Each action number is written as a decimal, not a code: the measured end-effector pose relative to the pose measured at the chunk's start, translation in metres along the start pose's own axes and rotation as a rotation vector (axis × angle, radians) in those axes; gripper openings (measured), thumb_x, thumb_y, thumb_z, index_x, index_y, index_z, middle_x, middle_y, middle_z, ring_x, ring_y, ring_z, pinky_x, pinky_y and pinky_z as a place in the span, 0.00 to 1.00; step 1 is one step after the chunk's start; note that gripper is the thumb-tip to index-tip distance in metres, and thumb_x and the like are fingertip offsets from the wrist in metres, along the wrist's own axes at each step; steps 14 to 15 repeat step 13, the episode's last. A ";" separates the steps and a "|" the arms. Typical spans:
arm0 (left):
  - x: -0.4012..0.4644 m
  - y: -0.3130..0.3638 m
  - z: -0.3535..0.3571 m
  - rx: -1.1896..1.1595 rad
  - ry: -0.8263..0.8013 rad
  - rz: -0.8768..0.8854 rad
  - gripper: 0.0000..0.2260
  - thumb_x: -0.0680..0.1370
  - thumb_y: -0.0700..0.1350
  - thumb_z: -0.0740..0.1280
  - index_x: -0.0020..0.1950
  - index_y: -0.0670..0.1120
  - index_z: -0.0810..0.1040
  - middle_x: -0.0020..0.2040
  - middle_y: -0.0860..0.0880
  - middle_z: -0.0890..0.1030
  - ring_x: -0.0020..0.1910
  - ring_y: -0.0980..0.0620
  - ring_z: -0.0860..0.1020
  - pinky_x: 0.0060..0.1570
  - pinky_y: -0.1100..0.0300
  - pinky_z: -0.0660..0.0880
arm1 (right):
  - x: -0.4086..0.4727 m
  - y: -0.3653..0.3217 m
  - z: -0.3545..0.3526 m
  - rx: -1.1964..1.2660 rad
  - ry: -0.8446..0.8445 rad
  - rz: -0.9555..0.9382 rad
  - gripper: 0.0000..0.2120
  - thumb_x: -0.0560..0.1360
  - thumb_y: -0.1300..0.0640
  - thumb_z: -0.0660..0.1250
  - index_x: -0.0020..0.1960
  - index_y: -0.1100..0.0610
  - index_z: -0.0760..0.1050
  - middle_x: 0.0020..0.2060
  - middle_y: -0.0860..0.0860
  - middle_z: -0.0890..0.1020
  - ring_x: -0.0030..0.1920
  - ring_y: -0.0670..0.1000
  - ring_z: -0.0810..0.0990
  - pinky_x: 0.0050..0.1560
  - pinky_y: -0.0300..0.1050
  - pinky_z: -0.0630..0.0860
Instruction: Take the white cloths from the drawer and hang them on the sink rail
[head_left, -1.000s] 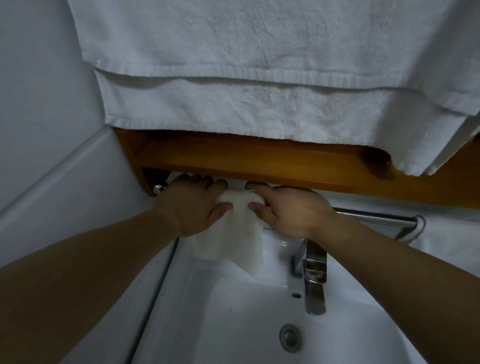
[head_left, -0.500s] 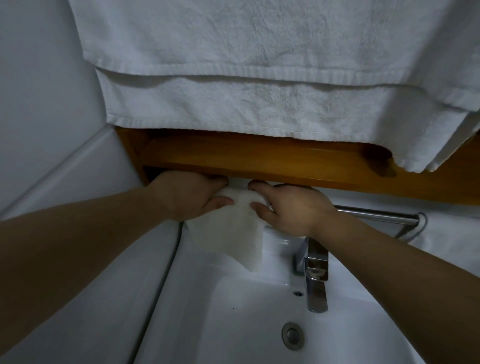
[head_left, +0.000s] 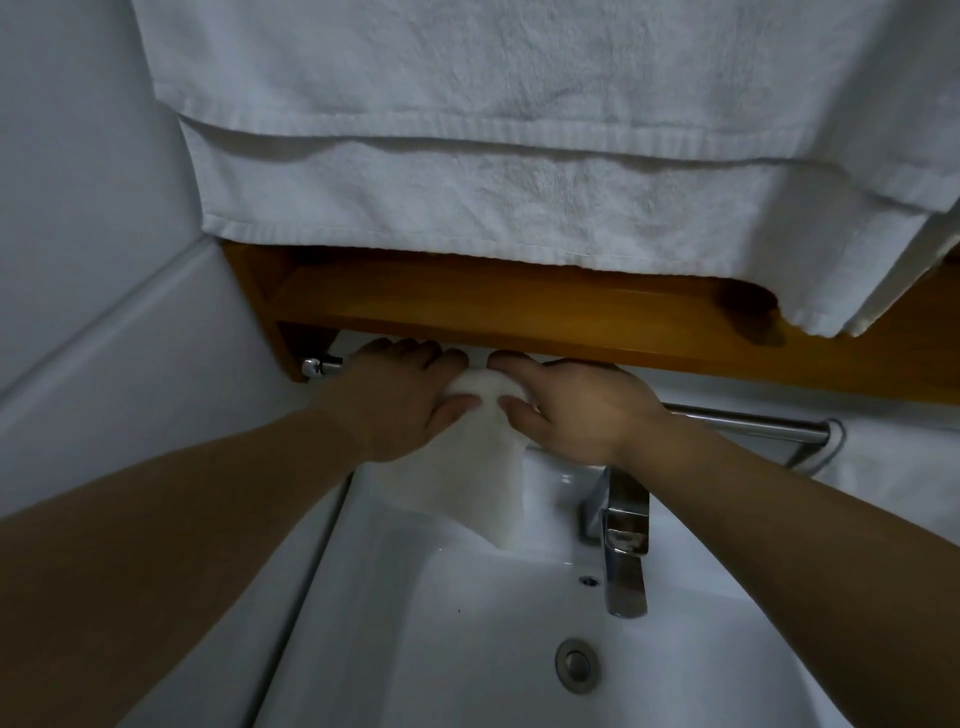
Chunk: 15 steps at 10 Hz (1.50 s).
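Observation:
A small white cloth (head_left: 480, 467) hangs over the metal sink rail (head_left: 748, 418) behind the basin, its lower end drooping toward the bowl. My left hand (head_left: 397, 397) grips the cloth's left side at the rail, thumb in front and fingers behind. My right hand (head_left: 571, 410) grips its right side the same way. The two hands sit close together, almost touching at the top of the cloth. The rail's left end (head_left: 319, 366) shows by the wooden frame; its middle is hidden by my hands.
A wooden shelf (head_left: 519, 312) runs just above the rail, with large white towels (head_left: 519, 156) draped over it. Below are the white sink (head_left: 467, 649), a chrome tap (head_left: 621, 545) to the right and the drain (head_left: 575, 665). A white wall lies on the left.
Both hands stayed on the cloth at the rail and drew slightly closer together. The cloth's upper part is more bunched between them.

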<state>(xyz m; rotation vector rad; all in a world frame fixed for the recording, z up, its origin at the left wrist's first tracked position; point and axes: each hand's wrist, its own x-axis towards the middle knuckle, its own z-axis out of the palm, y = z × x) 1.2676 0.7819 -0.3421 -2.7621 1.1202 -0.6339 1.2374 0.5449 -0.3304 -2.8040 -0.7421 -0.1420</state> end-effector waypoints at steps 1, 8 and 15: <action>0.003 -0.016 -0.001 0.001 -0.042 0.096 0.26 0.79 0.64 0.50 0.57 0.46 0.77 0.40 0.45 0.81 0.35 0.44 0.79 0.35 0.54 0.77 | 0.001 0.001 0.001 -0.006 0.015 -0.021 0.25 0.79 0.35 0.55 0.74 0.39 0.58 0.46 0.46 0.82 0.41 0.47 0.76 0.40 0.43 0.75; -0.005 0.013 -0.053 0.016 -0.072 -0.021 0.27 0.80 0.63 0.52 0.66 0.46 0.75 0.49 0.46 0.83 0.46 0.45 0.82 0.46 0.51 0.77 | -0.009 -0.009 -0.008 -0.173 0.068 -0.058 0.38 0.74 0.30 0.59 0.78 0.47 0.54 0.49 0.48 0.83 0.49 0.52 0.82 0.44 0.44 0.77; -0.060 0.070 -0.091 -0.157 -0.406 -0.226 0.31 0.80 0.62 0.43 0.75 0.46 0.65 0.72 0.45 0.71 0.72 0.44 0.67 0.68 0.47 0.67 | -0.102 -0.037 -0.041 -0.158 0.019 0.221 0.34 0.77 0.36 0.58 0.78 0.50 0.56 0.69 0.54 0.72 0.68 0.57 0.70 0.68 0.55 0.67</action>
